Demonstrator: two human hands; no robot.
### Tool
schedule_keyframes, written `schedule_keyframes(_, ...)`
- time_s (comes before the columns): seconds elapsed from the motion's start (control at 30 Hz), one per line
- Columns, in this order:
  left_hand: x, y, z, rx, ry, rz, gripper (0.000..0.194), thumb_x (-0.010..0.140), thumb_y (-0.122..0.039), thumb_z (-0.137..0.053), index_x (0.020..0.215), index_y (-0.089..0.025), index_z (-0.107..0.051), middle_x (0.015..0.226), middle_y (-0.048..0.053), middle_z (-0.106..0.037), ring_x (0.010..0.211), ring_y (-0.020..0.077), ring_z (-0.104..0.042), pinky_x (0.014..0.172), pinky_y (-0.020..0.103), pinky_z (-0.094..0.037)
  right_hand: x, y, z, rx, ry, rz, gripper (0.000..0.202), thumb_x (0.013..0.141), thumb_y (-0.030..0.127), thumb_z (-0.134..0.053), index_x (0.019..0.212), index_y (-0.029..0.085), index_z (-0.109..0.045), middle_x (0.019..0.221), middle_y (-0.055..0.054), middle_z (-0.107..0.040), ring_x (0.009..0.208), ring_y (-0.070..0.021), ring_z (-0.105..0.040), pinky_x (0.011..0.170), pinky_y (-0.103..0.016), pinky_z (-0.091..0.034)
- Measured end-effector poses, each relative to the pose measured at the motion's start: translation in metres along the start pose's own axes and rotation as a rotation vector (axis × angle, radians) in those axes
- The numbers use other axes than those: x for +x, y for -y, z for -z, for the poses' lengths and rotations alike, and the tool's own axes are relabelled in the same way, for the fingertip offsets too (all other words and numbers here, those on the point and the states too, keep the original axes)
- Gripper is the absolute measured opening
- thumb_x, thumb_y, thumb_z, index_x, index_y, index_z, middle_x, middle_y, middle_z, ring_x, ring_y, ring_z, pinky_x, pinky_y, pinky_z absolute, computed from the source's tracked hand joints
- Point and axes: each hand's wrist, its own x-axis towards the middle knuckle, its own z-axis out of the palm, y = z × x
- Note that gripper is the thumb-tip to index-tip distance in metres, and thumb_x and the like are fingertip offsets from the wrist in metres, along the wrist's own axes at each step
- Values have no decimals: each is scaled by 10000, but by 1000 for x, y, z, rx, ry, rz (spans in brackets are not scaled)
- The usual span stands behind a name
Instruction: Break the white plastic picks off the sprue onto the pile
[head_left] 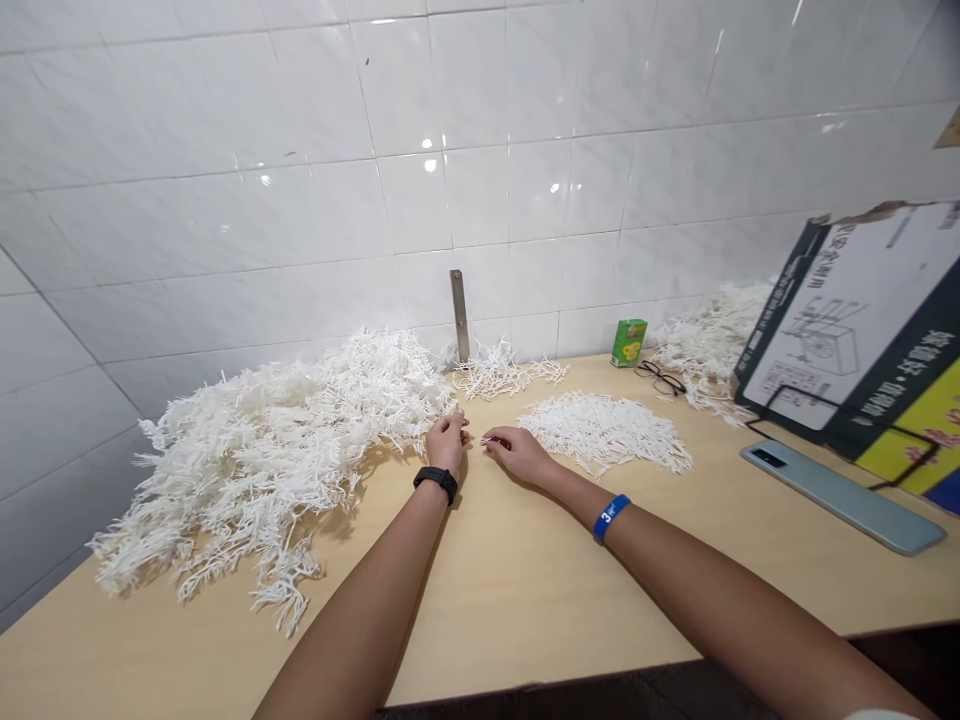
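White strands (300, 430) are heaped toward the left edge of the tabletop (510, 600), loose white pieces (607, 430) near its back edge. Between them, left hand (448, 437) and right hand (517, 453) are curled narrowly; whether anything is held cannot be told.

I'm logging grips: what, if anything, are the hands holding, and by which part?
The left hand and right hand are curled; whether either holds anything cannot be told.

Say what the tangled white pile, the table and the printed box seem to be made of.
Tangled white pile: likely matte plastic, going by its thin, branching strands, though uncertain.
Table: wood or wood-look laminate, satin, judging by its smooth tan surface.
Printed box: probably cardboard, printed finish, as its ragged brownish top edge suggests.
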Motion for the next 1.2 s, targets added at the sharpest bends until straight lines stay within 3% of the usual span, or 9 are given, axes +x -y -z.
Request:
schedule_keyframes(0.17, 1, 0, 1, 29, -3, -13, 402, 699, -530, -698, 685, -144, -590, 708, 21, -586, 532, 64, -495, 547, 225, -449, 0, 4, 11, 184, -527, -118, 394, 922, 486, -373, 859, 182, -615, 777, -57, -616, 696, -166, -544, 564, -257, -413)
schedule_keyframes(0.23, 0, 0, 1, 40, 1, -24, 409, 710, -541, -684, 683, -145, -586, 741, 34, -602, 530, 66, -496, 539, 229, -444, 1, 1, 15, 290, -579, -212, 494, 912, 573, -340, 798, 171, -605, 708, -59, -592, 615, -151, -520, 503, -247, -389)
schedule_keyframes(0.33, -1, -2, 0, 45, 7, -31, 410, 733, -547, -653, 694, -147, -575, 779, 41, -613, 525, 64, -493, 530, 228, -433, 3, -3, 14, 360, -296, -315, 589, 868, 652, -375, 628, 155, -579, 521, -31, -522, 453, -114, -455, 457, -244, -362)
schedule_keyframes(0.47, -5, -4, -1, 86, 92, -58, 402, 749, -539, -629, 701, -141, -602, 776, 42, -620, 532, 68, -489, 553, 237, -432, 2, -1, 2, 250, 40, -213, 515, 851, 584, -479, 614, 144, -601, 511, -20, -564, 487, -112, -524, 535, -230, -410)
schedule_keyframes(0.77, -15, -5, -9, 136, 504, -48, 388, 751, -500, -650, 830, -127, -726, 744, 72, -671, 674, 141, -574, 683, 283, -445, 6, -7, -1, 381, -41, -208, 247, 802, 395, -548, 761, 156, -596, 590, 20, -560, 448, -82, -464, 451, -216, -365)
schedule_keyframes(0.93, -17, -6, -10, 142, 471, -55, 399, 765, -493, -640, 906, -132, -733, 780, 85, -685, 768, 169, -604, 715, 284, -445, 9, -6, 2, 512, -85, -233, 255, 761, 397, -599, 694, 152, -574, 535, 22, -538, 430, -79, -459, 435, -216, -360)
schedule_keyframes(1.03, -15, -6, -8, 134, 411, -44, 396, 783, -498, -610, 901, -138, -726, 855, 97, -696, 776, 160, -611, 721, 278, -452, 4, 0, 10, 645, -11, -256, 245, 750, 368, -633, 664, 154, -552, 538, 25, -538, 444, -73, -461, 447, -209, -368)
schedule_keyframes(1.1, -13, -6, -7, 108, 349, -27, 396, 794, -499, -588, 901, -139, -716, 923, 105, -696, 737, 137, -603, 697, 267, -456, -2, 6, 19, 732, 135, -282, 233, 750, 333, -643, 641, 155, -540, 526, 30, -531, 441, -67, -449, 456, -205, -375)
schedule_keyframes(1.2, -12, -6, -7, 89, 275, 12, 384, 796, -479, -578, 884, -126, -700, 945, 118, -689, 663, 109, -579, 643, 248, -456, -9, 12, 30, 746, 635, -383, 217, 717, 307, -698, 653, 141, -573, 514, 8, -560, 467, -93, -500, 487, -223, -422)
